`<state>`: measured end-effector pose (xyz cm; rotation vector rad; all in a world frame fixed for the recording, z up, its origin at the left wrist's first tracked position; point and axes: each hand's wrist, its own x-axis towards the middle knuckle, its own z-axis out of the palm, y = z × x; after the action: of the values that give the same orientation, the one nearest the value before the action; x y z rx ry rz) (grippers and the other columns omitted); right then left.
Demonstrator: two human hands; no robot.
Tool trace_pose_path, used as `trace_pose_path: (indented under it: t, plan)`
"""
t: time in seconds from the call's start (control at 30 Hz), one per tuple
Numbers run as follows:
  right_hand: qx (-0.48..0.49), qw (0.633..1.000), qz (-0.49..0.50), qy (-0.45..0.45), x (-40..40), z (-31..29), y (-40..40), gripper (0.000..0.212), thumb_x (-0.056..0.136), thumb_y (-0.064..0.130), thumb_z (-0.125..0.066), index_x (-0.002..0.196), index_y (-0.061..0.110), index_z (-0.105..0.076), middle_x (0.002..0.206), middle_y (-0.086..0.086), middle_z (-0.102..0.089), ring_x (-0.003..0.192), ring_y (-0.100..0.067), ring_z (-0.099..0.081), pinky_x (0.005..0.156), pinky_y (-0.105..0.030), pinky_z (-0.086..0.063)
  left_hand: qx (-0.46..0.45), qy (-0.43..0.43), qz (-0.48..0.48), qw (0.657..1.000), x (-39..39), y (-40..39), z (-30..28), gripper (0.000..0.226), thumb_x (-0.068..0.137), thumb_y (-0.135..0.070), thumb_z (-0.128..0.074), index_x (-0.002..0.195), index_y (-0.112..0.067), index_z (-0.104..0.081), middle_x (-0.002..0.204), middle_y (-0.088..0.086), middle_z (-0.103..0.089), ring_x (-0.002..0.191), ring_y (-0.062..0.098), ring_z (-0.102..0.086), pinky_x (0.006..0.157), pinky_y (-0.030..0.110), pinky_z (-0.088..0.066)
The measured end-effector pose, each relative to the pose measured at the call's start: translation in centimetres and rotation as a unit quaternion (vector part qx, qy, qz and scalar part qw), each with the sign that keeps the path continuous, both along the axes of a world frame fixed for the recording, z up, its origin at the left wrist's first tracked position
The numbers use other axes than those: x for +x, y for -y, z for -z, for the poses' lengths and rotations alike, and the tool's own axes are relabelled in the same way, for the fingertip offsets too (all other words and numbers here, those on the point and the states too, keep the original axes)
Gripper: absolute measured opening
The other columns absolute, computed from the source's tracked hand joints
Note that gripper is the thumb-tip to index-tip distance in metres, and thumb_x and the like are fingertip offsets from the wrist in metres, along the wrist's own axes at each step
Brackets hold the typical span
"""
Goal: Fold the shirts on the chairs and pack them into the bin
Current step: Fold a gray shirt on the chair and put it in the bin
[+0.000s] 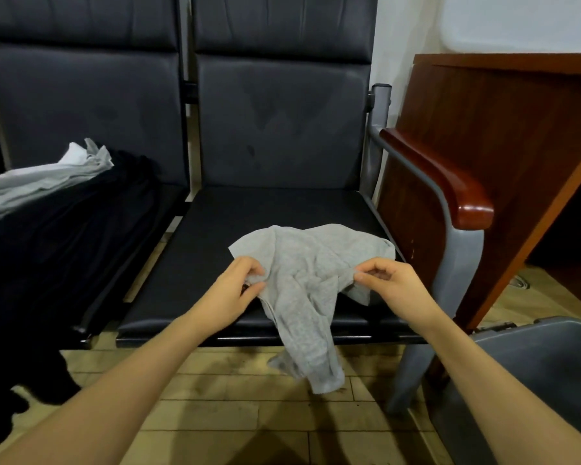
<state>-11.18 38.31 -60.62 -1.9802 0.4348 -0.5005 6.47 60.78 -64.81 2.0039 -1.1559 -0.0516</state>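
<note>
- The grey shirt [302, 280] lies crumpled on the front half of the right-hand chair seat [235, 213], with one end hanging over the seat's front edge toward the tiled floor [235, 414]. It is bunched and not yet spread flat, so by my reading its folding has barely begun.
- The left hand [235, 290] pinches the shirt's near-left edge, fingers curled round a bit of fabric.
- The right hand [389, 283] pinches the near-right edge between thumb and fingertips. Both hands hold cloth just above the seat's front part.
- On the seat to the left of that chair sits a pile of unfolded garments [47, 203]: light grey and white pieces on top, black cloth beneath, the black trailing off the front edge down to the floor. These look like they remain to be folded.
- The grey bin [534, 370] stands on the floor to the right of the chair, past its wooden armrest [450, 182]. The part of its inside that shows holds nothing, though much of it is out of frame.
- Judged from this, the task is near its start: no folded shirt is visible anywhere, one is in hand, and several wait.
</note>
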Motion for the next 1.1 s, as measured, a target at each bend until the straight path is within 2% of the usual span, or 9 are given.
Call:
trace_pose_path:
  t: [0.1,0.2,0.27,0.4,0.57,0.67,0.77,0.83,1.1]
  plan:
    - [-0.004,1.0,0.002,-0.008,0.3,0.1,-0.8,0.006,0.086,0.005,-0.066,0.086,0.008,-0.07,0.09,-0.016,-0.07,0.082,-0.021,-0.063,0.078,-0.026,-0.052,-0.04,0.02,-0.063,0.997,0.3,-1.3,0.4,0.013,0.085,-0.015,-0.069,0.085,-0.021,-0.058,0.09,-0.01,-0.055,0.084,0.002,-0.054,0.073,0.012,-0.042]
    - [-0.01,1.0,0.01,-0.021,0.5,0.2,-1.4,0.007,0.086,0.005,-0.066,0.085,0.011,-0.069,0.088,-0.016,-0.07,0.079,-0.02,-0.061,0.071,-0.021,-0.05,-0.016,0.094,-0.057,0.994,0.7,-2.3,0.8,0.004,0.083,-0.016,-0.071,0.087,-0.016,-0.07,0.09,-0.012,-0.059,0.082,0.007,-0.055,0.078,0.028,-0.046]
    - [-0.012,0.999,0.015,-0.033,0.4,0.3,-1.7,0.006,0.086,0.007,-0.067,0.087,0.013,-0.07,0.09,-0.016,-0.07,0.083,-0.023,-0.063,0.078,-0.029,-0.052,0.006,0.127,-0.073,0.989,0.8,-2.8,1.0,0.009,0.083,-0.019,-0.072,0.091,-0.017,-0.074,0.091,-0.012,-0.057,0.083,0.011,-0.051,0.079,0.034,-0.042]
    - [-0.061,0.996,0.023,-0.053,-0.2,0.4,-1.9,0.01,0.084,0.017,-0.071,0.092,0.022,-0.072,0.092,0.0,-0.072,0.091,-0.015,-0.066,0.091,-0.036,-0.053,0.022,0.144,-0.099,0.984,0.8,-3.6,1.1,0.018,0.085,-0.027,-0.069,0.101,-0.022,-0.074,0.094,-0.01,-0.047,0.085,0.011,-0.041,0.079,0.028,-0.03]
    - [-0.178,0.979,0.034,-0.095,-0.7,0.3,-2.6,0.015,0.086,0.025,-0.068,0.077,0.035,-0.063,0.085,0.013,-0.065,0.086,-0.009,-0.058,0.1,-0.043,-0.041,0.066,0.159,-0.102,0.98,0.5,-4.5,1.0,0.018,0.091,-0.034,-0.06,0.097,-0.021,-0.07,0.101,-0.01,-0.045,0.096,0.012,-0.041,0.082,0.026,-0.019]
    - [-0.205,0.975,0.038,-0.072,-0.9,-0.4,-3.4,0.011,0.089,0.023,-0.065,0.081,0.029,-0.064,0.082,0.014,-0.064,0.084,-0.005,-0.057,0.1,-0.034,-0.04,0.037,0.149,-0.112,0.982,0.3,-4.3,0.6,0.014,0.09,-0.029,-0.061,0.091,-0.017,-0.069,0.102,-0.008,-0.047,0.097,0.013,-0.043,0.083,0.025,-0.018]
    - [-0.294,0.955,0.036,-0.023,-1.0,-1.2,-3.6,0.007,0.087,0.021,-0.067,0.084,0.027,-0.068,0.077,0.018,-0.064,0.079,-0.009,-0.061,0.093,-0.047,-0.043,-0.016,0.128,-0.102,0.986,0.1,-3.7,-1.1,0.011,0.091,-0.024,-0.062,0.091,-0.017,-0.07,0.092,-0.008,-0.057,0.089,0.014,-0.053,0.088,0.032,-0.033]
    - [-0.343,0.938,0.045,0.002,-0.9,-2.2,-3.6,0.006,0.087,0.017,-0.067,0.087,0.022,-0.071,0.081,0.014,-0.064,0.079,-0.013,-0.062,0.089,-0.051,-0.044,-0.057,0.113,-0.101,0.987,-0.3,-3.4,-3.1,0.013,0.091,-0.023,-0.062,0.092,-0.015,-0.071,0.08,-0.006,-0.059,0.076,0.015,-0.058,0.081,0.038,-0.047]
    - [-0.358,0.919,0.118,0.112,-1.3,-9.9,-3.9,0.011,0.089,0.01,-0.064,0.096,0.011,-0.072,0.091,0.001,-0.066,0.086,-0.016,-0.063,0.088,-0.047,-0.05,-0.129,0.256,-0.145,0.947,-0.1,-3.0,-12.2,0.016,0.093,-0.021,-0.059,0.097,-0.013,-0.072,0.08,0.003,-0.062,0.074,0.021,-0.059,0.071,0.04,-0.048]
